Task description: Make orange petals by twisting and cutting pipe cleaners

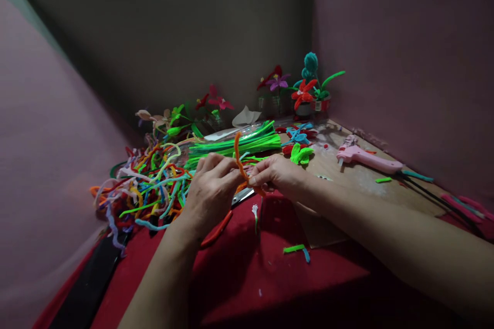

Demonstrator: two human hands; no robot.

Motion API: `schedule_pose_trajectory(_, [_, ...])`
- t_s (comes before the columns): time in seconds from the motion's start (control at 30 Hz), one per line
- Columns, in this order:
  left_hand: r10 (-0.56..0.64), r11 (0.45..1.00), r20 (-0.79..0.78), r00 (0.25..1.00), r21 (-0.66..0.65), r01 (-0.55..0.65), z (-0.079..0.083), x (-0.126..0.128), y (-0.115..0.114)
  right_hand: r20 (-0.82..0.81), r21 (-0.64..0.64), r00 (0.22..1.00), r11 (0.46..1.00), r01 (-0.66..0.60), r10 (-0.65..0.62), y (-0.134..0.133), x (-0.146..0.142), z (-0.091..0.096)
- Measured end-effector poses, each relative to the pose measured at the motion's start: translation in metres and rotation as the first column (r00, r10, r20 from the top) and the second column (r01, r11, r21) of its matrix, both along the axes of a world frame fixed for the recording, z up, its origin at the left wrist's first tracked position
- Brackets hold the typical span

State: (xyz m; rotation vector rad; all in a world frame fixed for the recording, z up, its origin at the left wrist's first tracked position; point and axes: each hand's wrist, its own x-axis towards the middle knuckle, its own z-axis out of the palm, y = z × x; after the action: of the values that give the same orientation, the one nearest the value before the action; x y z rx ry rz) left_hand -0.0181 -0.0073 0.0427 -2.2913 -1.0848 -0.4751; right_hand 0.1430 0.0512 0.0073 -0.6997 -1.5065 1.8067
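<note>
Both of my hands meet at the middle of the table over a red cloth [247,272]. My left hand [210,190] and my right hand [276,175] each pinch the same orange pipe cleaner [238,157], which curves up between them. Its lower end twists near my right fingertips. Just beyond the hands lies a bundle of bright green pipe cleaners [239,145]. A tangled heap of many-coloured pipe cleaners [146,187] spreads to the left of my left hand.
A pink glue gun [365,158] with a black cord lies at the right on bare wood. Finished pipe-cleaner flowers [304,92] stand in small pots at the back corner. Red-handled scissors [222,223] lie under my left wrist. Short green and blue offcuts [296,250] rest on the cloth. Walls close in behind and right.
</note>
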Motion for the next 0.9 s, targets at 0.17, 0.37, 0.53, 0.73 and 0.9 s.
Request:
schedule_pose_trajectory(0.17, [0.107,0.994,-0.052,0.993,-0.017,-0.108,-0.004,0.012,-0.004,0.163,0.252,0.978,0.964,0.085,-0.129,-0.005,-0.001,0.000])
schedule_pose_trajectory(0.37, [0.468,0.721,0.604,0.646,-0.683,0.116,-0.014,0.009,0.006,0.086,0.951,0.861,0.299,0.080,-0.501,-0.017,-0.005,-0.013])
schedule_pose_trajectory(0.53, [0.681,0.410,0.695,0.230,-0.622,0.667,-0.019,0.000,0.016,-0.072,0.997,0.856,-0.007,0.080,-0.512,-0.019,-0.004,-0.016])
schedule_pose_trajectory(0.73, [0.667,0.483,0.698,0.259,-0.671,0.563,-0.005,-0.012,0.008,0.007,0.716,0.917,0.642,0.274,-0.399,-0.015,-0.003,-0.005])
schedule_pose_trajectory(0.9, [0.510,0.641,0.828,0.233,-0.547,0.539,0.003,-0.018,0.007,-0.029,0.283,0.977,0.936,0.209,-0.209,-0.013,-0.002,0.001])
